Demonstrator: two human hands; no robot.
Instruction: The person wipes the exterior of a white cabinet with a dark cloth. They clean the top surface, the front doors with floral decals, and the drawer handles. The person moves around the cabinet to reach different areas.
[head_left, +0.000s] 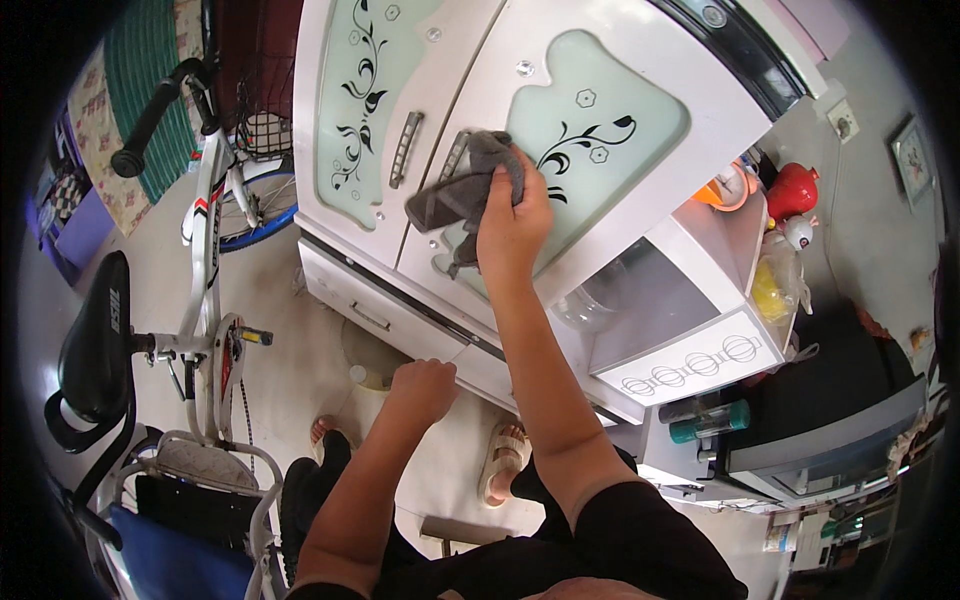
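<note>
My right hand (517, 225) grips a crumpled dark grey cloth (450, 202) against the white cabinet's right door (480, 97). The cloth partly covers that door's metal handle (454, 156), and its loose end hangs below my fingers. Frosted glass with black floral scrollwork (600, 142) fills much of the door. On the left door, a second metal handle (406, 150) is fully visible. My left hand (424, 390) is curled into a fist in front of the lower drawers (375, 300), apart from them, and nothing shows in it.
A white bicycle (202, 240) with a black saddle (94, 337) stands close on the left. Right of the doors, open shelves (675, 360) hold a glass jar (592, 300), a red vase (792, 189) and an orange clock (727, 187). A low stool (465, 529) is by my feet.
</note>
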